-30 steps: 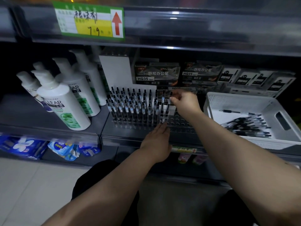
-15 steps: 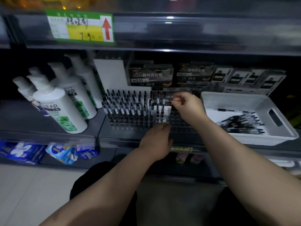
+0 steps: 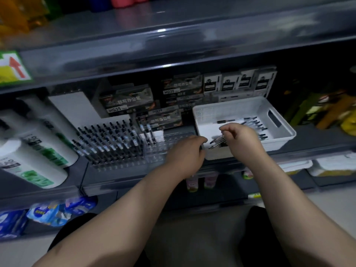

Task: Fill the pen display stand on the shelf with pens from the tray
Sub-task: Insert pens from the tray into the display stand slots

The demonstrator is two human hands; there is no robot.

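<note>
Pens (image 3: 252, 125) lie in the tray (image 3: 277, 139) — under the right hand (image 3: 240, 137), grip released, fingers curled.

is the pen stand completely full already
No, the pen display stand has pens filling its left part, but the clear holes on its right side, next to the left hand, stand empty.
</note>
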